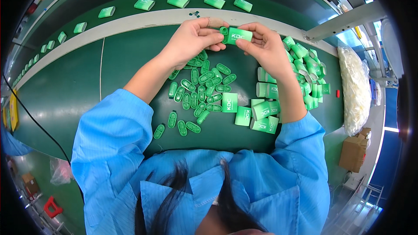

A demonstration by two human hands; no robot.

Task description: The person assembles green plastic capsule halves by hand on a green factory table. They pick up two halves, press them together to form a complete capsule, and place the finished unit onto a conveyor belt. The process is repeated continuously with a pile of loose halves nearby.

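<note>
Near the far edge of the green table, my left hand (198, 39) pinches a small green oval end cap (224, 34). My right hand (263, 43) grips a green gradient sleeve (239, 35) with white print, its open end facing the cap. Cap and sleeve are side by side; whether they touch I cannot tell. Below my hands lie many loose green oval caps (201, 92), spread over the middle of the table. To their right are several flat green sleeves (265, 109), and beyond my right forearm rises a heap of more sleeves (309, 67).
Past the table's pale rim (165, 19), a row of green pieces (178, 1) runs along a dark green strip. A clear bag of whitish pieces (353, 89) stands at the right edge, beside a small red object (338, 93). A cardboard box (353, 153) is lower right.
</note>
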